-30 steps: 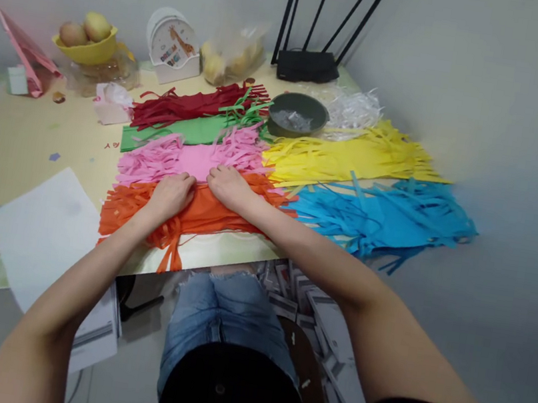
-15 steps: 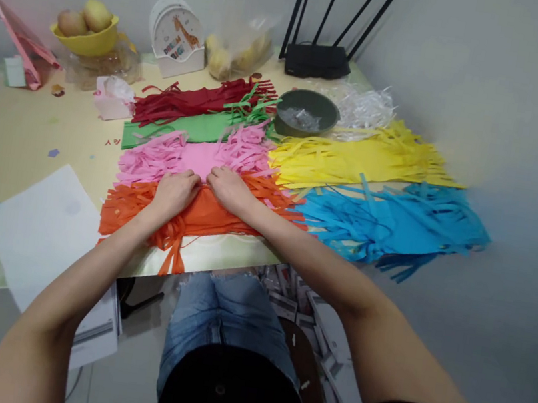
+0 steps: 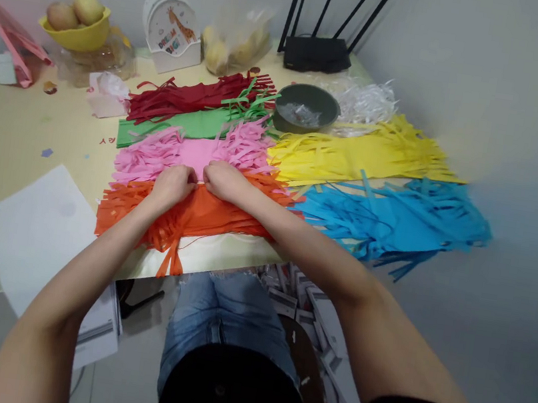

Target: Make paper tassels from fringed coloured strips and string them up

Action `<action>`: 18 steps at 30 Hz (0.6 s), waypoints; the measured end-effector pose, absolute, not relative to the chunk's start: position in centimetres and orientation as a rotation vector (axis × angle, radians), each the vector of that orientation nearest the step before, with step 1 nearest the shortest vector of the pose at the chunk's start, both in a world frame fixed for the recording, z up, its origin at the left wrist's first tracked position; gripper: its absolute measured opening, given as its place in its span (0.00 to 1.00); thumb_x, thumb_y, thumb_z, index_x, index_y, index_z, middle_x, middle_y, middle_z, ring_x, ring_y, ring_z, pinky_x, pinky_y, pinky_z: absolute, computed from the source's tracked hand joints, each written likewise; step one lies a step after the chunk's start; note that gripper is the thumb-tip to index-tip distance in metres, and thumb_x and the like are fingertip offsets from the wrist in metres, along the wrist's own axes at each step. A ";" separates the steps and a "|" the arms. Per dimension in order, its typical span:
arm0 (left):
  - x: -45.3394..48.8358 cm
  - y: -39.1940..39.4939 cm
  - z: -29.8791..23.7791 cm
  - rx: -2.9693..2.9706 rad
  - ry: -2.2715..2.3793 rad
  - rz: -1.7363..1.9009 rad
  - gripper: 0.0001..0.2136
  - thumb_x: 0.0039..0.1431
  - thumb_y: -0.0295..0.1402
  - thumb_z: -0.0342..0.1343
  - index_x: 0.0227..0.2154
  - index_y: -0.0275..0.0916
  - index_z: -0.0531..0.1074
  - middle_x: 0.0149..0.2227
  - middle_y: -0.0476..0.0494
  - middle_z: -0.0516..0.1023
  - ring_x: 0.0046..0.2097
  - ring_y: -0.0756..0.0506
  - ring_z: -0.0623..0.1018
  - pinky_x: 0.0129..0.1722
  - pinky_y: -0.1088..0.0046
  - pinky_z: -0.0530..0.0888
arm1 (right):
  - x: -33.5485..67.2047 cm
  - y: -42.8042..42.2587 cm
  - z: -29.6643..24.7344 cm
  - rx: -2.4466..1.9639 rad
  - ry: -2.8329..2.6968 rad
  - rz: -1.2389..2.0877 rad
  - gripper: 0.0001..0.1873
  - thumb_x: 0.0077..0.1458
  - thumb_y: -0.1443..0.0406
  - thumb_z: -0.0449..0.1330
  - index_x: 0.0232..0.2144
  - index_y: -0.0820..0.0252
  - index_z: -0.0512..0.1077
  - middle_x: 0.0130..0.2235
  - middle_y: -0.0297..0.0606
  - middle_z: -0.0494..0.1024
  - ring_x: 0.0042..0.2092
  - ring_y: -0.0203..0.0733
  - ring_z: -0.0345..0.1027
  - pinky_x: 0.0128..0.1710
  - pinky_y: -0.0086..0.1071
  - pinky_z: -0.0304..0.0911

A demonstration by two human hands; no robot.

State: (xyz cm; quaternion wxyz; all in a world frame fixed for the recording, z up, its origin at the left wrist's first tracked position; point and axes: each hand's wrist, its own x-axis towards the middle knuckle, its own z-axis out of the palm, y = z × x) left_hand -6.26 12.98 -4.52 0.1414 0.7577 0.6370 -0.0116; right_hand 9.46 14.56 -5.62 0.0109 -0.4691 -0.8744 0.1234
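Note:
Fringed sheets of coloured paper lie side by side on the table (image 3: pixel 31 132). My left hand (image 3: pixel 173 185) and my right hand (image 3: pixel 221 180) sit close together, fingers curled, pinching the far edge of the orange fringed paper (image 3: pixel 206 216) where it meets the pink fringed paper (image 3: pixel 190 153). Behind lie green fringed paper (image 3: pixel 184 125) and dark red fringed paper (image 3: pixel 183 98). To the right are yellow fringed paper (image 3: pixel 357 155) and blue fringed paper (image 3: pixel 398 214), which hangs over the table's edge.
A dark bowl (image 3: pixel 307 107) stands behind the yellow sheet, with white shreds (image 3: pixel 365 101) beside it. A router (image 3: pixel 315 53), a bagged item, a clock (image 3: pixel 171 28) and a yellow fruit bowl (image 3: pixel 75 31) line the back. White paper (image 3: pixel 36 234) lies at the left.
Both hands have slid slightly away from me, to the orange paper's far edge, and closed tighter together. The camera has shifted a little.

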 end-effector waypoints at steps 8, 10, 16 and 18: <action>-6.5 12.4 -4.9 2.237 1.864 0.068 0.11 0.62 0.34 0.57 0.42 0.38 0.82 0.43 0.38 0.84 0.46 0.40 0.81 0.45 0.67 0.73 | 9.9 13.1 -5.8 -1.419 -2.653 0.306 0.17 0.67 0.68 0.51 0.53 0.70 0.72 0.52 0.53 0.75 0.56 0.53 0.66 0.54 0.41 0.61; -6.4 12.1 -5.0 2.278 1.877 0.086 0.11 0.63 0.34 0.56 0.42 0.39 0.82 0.43 0.37 0.84 0.47 0.39 0.80 0.47 0.65 0.73 | 10.1 12.8 -5.7 -1.405 -2.649 0.284 0.17 0.67 0.68 0.51 0.52 0.70 0.72 0.53 0.53 0.74 0.57 0.54 0.64 0.54 0.42 0.60; -6.3 11.1 -4.7 2.374 1.949 0.119 0.13 0.65 0.34 0.51 0.41 0.40 0.80 0.42 0.35 0.84 0.49 0.36 0.78 0.49 0.60 0.69 | 9.3 9.9 -5.4 -1.269 -2.654 0.356 0.21 0.68 0.71 0.45 0.53 0.75 0.72 0.55 0.58 0.73 0.59 0.55 0.61 0.59 0.45 0.58; -6.5 10.5 -4.4 2.397 1.987 0.146 0.13 0.66 0.35 0.49 0.42 0.40 0.79 0.42 0.35 0.83 0.49 0.35 0.78 0.49 0.58 0.68 | 8.7 8.7 -5.7 -1.240 -2.649 0.440 0.21 0.66 0.73 0.46 0.53 0.76 0.73 0.57 0.58 0.73 0.59 0.53 0.62 0.61 0.43 0.58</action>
